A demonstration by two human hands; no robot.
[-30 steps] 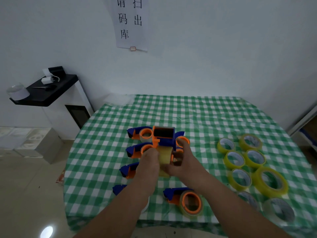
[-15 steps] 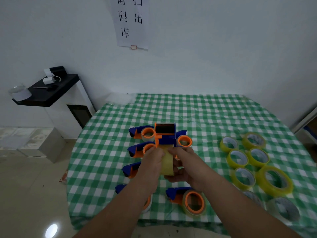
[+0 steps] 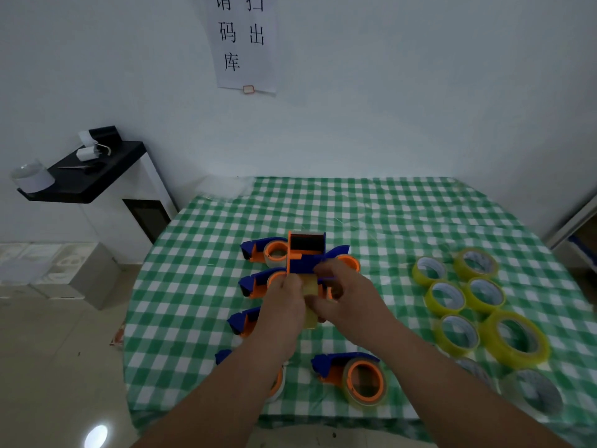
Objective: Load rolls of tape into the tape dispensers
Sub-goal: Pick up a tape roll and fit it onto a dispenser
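Note:
I hold a blue and orange tape dispenser [image 3: 305,253] upright above the middle of the table, with a yellowish roll of tape [image 3: 310,287] in it between my hands. My left hand [image 3: 284,302] grips the roll and the dispenser's left side. From the right, my right hand [image 3: 342,297] grips the dispenser, its fingers curled over the blue body. Much of the roll is hidden by both hands. Several loose yellow rolls [image 3: 484,294] lie to the right.
Several more blue and orange dispensers lie on the green checked cloth [image 3: 387,215]: one at the back left [image 3: 263,250], one loaded at the front [image 3: 355,375], others partly under my arms. A large roll [image 3: 515,339] and a clear roll [image 3: 531,392] lie at the front right. A black shelf [image 3: 87,176] stands left.
Both hands have shifted on the held dispenser: the right hand moved up over its blue body and the left hand closed in on the roll. The dispenser stays upright in the same place.

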